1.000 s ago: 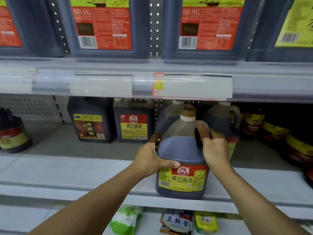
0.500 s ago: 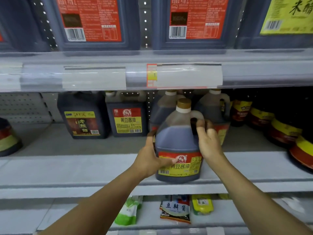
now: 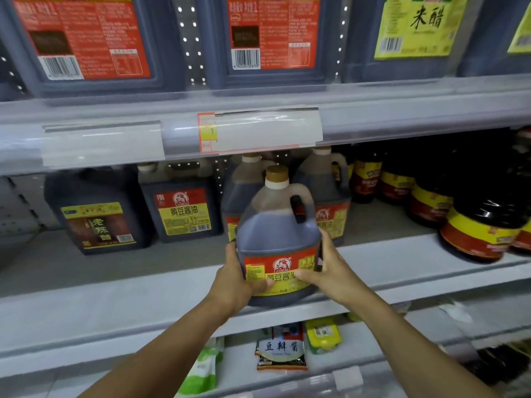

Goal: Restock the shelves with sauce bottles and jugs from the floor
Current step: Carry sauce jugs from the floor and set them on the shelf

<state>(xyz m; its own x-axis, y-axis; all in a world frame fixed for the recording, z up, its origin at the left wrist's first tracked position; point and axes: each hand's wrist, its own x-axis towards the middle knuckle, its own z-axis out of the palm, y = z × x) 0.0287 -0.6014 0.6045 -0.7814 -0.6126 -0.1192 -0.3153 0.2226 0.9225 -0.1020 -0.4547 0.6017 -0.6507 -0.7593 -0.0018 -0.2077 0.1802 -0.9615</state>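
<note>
A round soy sauce jug (image 3: 277,234) with a tan cap, a handle and a red-and-yellow label stands upright at the front of the middle shelf (image 3: 115,294). My left hand (image 3: 238,278) grips its lower left side, thumb across the label. My right hand (image 3: 330,271) grips the lower right side, thumb on the label too. Two matching jugs (image 3: 330,191) stand directly behind it.
A square soy jug (image 3: 181,209) and a dark vinegar jug (image 3: 97,214) stand at the left back. Dark bottles with yellow-red labels (image 3: 477,219) crowd the right. Big jugs (image 3: 273,38) fill the shelf above. Sauce packets (image 3: 281,351) lie on the shelf below.
My right hand has left the jug's handle and dropped to its lower right side. The jug has slid a little further onto the shelf. The view has tilted upward.
</note>
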